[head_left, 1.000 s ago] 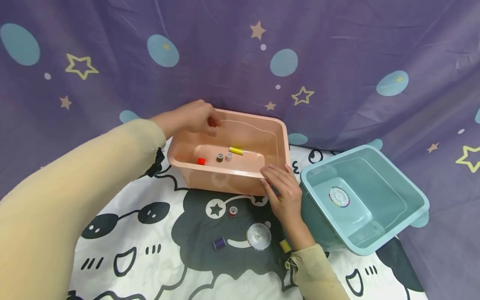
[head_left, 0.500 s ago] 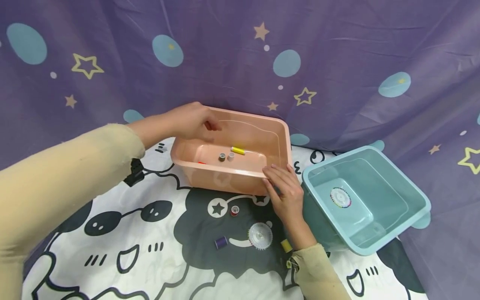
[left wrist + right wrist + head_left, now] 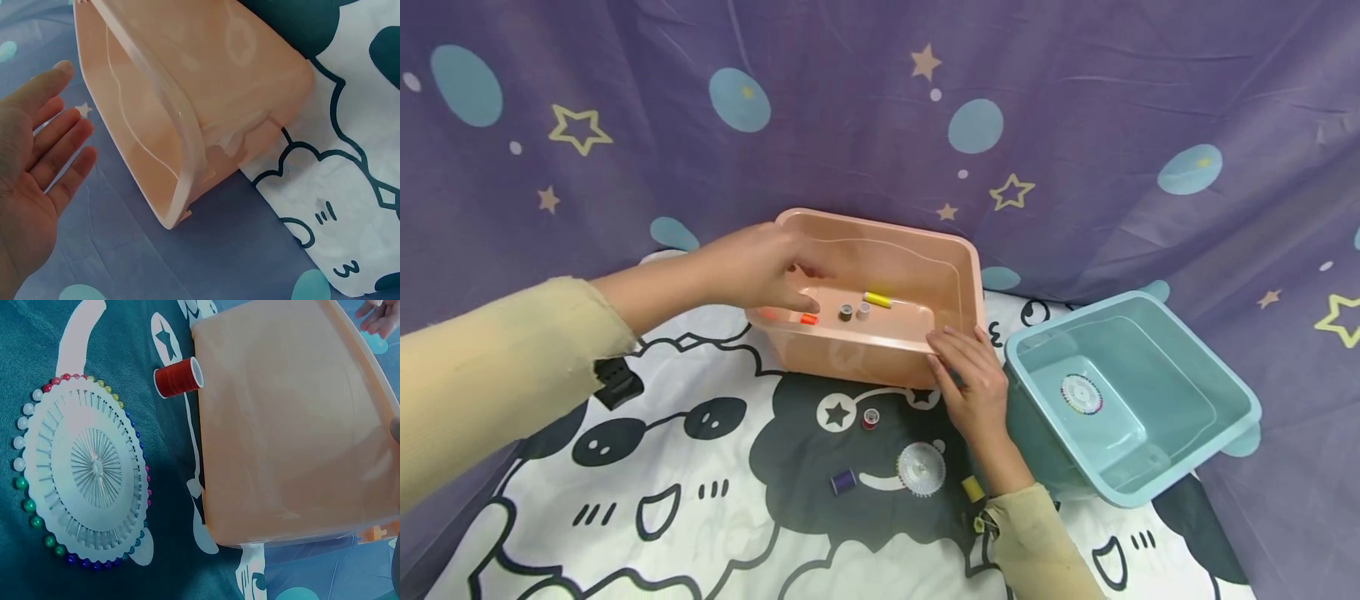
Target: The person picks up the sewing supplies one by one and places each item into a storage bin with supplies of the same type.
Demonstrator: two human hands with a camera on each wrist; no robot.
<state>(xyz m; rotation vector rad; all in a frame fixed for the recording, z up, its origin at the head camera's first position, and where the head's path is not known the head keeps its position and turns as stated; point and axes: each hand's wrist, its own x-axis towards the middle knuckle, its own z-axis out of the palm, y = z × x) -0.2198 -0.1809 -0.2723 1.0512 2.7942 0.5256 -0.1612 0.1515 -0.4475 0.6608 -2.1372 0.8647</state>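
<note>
My left hand (image 3: 760,265) is over the left end of a peach plastic bin (image 3: 880,360), its fingers loose and holding nothing. In the left wrist view the same hand (image 3: 44,144) appears palm up beside the bin's rim. On the bin floor lie an orange-red thread spool (image 3: 808,319), a dark spool (image 3: 846,312), a whitish spool (image 3: 863,311) and a yellow spool (image 3: 877,300). My right hand (image 3: 973,383) grips the bin's near right rim, fingers over the edge and thumb against the outer wall.
On the patterned cloth lie a red spool (image 3: 870,418), a purple spool (image 3: 843,482), a pin wheel (image 3: 921,469) and a yellow spool (image 3: 973,488). A teal bin (image 3: 1195,487) at right contains another pin wheel (image 3: 1081,394). A purple curtain (image 3: 850,142) hangs behind.
My left hand has drawn left and toward me over the bin, its thumb now farther from the fingers. The orange-red spool, mostly hidden half a second ago, shows again. My right hand stays put.
</note>
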